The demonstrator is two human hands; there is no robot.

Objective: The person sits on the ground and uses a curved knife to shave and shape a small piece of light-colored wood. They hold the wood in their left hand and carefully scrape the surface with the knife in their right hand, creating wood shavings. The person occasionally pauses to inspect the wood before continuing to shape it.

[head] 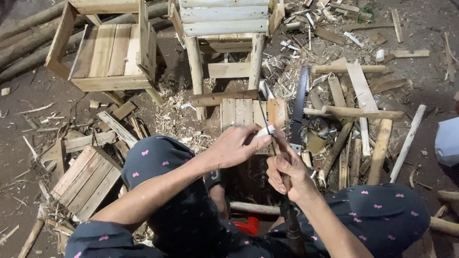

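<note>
The person sits low among wood scraps, knees wide, both hands drawn together over a small wooden piece (277, 114) that rests just ahead of them. The left hand (234, 145) curls around something pale and short (264, 131) at its fingertips, pinching it steady — likely so it does not slip. The right hand (287, 174) is closed in a fist around a dark handle (290, 224) that runs down toward the lap; a thin dark shaft (264, 114) rises from between the two hands, so the tool looks gripped upright for control. What the tip is doing I cannot tell.

Just beyond the right hand lies one handsaw (300, 105), blade flat on the ground, within easy reach. Further out past the hands stand two rough chairs: one slatted seat (107, 52) off beyond the left hand, one with pale back rails (224, 21) straight ahead. One slatted panel (86, 179) lies on the floor beside the left knee. To the right of the hands, round sticks (363, 113) and offcuts lie heaped — too many and too overlapped to count.
</note>
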